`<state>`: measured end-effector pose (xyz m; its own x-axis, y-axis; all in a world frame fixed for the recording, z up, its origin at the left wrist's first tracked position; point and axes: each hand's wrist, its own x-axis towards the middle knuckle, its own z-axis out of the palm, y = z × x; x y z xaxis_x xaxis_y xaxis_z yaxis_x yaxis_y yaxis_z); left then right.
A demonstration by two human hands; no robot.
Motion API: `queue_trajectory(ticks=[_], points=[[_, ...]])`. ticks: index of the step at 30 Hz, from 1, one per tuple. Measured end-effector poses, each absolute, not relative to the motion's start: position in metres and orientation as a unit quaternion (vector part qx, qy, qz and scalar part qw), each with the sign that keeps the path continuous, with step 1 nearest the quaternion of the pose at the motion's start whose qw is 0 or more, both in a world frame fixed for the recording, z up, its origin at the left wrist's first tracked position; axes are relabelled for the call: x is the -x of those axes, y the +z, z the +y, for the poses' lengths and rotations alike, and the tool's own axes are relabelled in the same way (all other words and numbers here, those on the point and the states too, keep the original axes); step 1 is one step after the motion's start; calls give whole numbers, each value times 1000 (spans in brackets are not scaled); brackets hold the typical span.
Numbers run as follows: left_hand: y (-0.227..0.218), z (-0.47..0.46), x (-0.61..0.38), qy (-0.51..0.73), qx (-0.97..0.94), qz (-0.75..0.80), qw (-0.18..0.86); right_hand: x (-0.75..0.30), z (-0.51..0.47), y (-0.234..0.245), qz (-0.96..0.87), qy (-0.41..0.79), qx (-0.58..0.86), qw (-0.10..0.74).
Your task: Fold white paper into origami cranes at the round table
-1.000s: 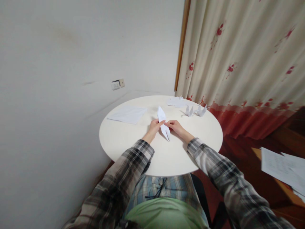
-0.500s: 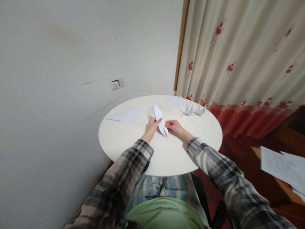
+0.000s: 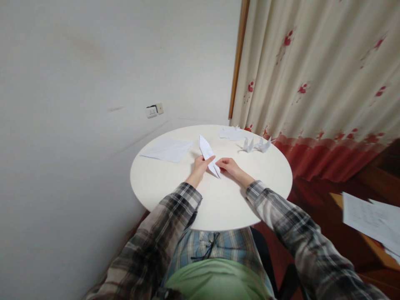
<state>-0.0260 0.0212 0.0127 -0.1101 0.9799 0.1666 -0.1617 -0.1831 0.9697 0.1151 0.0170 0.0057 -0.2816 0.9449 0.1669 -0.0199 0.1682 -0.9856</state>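
Note:
A long, pointed piece of folded white paper [image 3: 206,151] lies on the round white table [image 3: 168,187] in front of me. My left hand [image 3: 201,165] pinches its left edge near the middle, fingers closed on it. My right hand [image 3: 227,165] holds its lower right part, fingers curled on the paper near the two narrow tips. Both plaid sleeves reach in from below.
A flat white sheet [image 3: 167,149] lies at the table's left. Two small folded paper cranes [image 3: 256,144] and crumpled white paper [image 3: 230,133] sit at the far right edge. A flowered curtain [image 3: 315,75] hangs on the right; papers [image 3: 368,218] lie on a low brown surface.
The folded paper has turned anticlockwise: its upper tip has swung to the left and away from me, while both hands have kept hold of it.

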Motion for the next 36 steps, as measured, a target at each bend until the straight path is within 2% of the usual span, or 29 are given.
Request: queue_trajectory(ticks=[6,11,24,36], points=[[6,24,28,563,-494,415,516,-115,25,-1,-607,494,394,482],[8,21,27,562,-506,420,502,-114,26,-4,-596,490,397,498],[12,21,25,621,-450,442,465,-115,18,6,-623,526,372,443],[12,23,25,654,-419,438,453,-114,16,10,-672,452,408,421]])
